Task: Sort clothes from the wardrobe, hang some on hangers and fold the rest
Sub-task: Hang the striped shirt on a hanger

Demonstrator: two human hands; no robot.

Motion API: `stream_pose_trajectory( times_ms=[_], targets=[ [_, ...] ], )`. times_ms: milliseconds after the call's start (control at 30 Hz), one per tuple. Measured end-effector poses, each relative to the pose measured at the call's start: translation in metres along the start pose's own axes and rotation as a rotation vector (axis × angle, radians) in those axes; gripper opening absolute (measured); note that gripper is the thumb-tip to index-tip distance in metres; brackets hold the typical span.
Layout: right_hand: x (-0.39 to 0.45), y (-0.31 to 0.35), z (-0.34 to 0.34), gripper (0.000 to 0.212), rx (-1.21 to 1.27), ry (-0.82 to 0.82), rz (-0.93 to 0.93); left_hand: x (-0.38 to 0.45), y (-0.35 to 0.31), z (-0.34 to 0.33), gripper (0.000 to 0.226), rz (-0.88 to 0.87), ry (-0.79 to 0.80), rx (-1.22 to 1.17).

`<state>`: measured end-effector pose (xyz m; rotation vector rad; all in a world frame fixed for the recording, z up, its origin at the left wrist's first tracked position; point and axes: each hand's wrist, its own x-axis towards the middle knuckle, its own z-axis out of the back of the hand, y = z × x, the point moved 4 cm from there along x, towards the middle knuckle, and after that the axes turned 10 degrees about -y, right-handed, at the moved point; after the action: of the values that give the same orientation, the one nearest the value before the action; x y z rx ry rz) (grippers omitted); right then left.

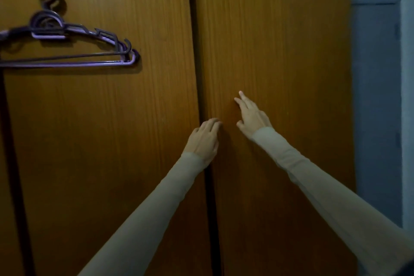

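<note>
The left hand (204, 139) hooks its curled fingers on the inner edge of the right wardrobe door (280, 51), at the dark seam; the fingertips are hidden there. Just right of it, the right hand (252, 116) lies flat on that door, fingers straight, holding nothing. Up and left of both hands, purple hangers (74, 49) hang on the left wardrobe door (112, 141), partly cut off by the frame edge. No clothes are visible.

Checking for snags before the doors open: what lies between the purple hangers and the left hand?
In the head view only bare wood of the left door lies between the hangers and the left hand.
</note>
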<state>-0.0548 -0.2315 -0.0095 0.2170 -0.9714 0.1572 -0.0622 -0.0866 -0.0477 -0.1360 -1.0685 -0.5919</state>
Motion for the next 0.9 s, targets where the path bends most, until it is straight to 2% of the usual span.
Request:
stream_pose_trajectory(
  times_ms=[67, 233, 333, 467, 733, 900],
  targets=[
    [0.007, 0.000, -0.010, 0.071, -0.009, 0.039, -0.006, 0.010, 0.005, -0.011, 0.053, -0.016, 0.049, 0.086],
    [0.014, -0.005, -0.035, 0.068, -0.090, 0.048, 0.004, 0.032, 0.029, -0.035, 0.060, 0.110, 0.107, 0.241],
    [0.013, -0.014, -0.052, 0.067, -0.142, 0.010, 0.052, 0.035, 0.038, -0.047, 0.061, 0.096, 0.054, 0.231],
    [0.017, -0.023, -0.077, 0.062, -0.101, -0.035, 0.060, 0.031, 0.045, -0.063, 0.060, 0.076, -0.121, 0.255],
    [0.023, -0.028, -0.095, 0.063, -0.054, -0.160, 0.100, 0.032, 0.054, -0.080, 0.060, 0.075, -0.163, 0.290],
    [0.026, -0.030, -0.096, 0.062, 0.027, -0.166, 0.114, 0.032, 0.051, -0.078, 0.060, 0.100, -0.099, 0.346]
  ],
)
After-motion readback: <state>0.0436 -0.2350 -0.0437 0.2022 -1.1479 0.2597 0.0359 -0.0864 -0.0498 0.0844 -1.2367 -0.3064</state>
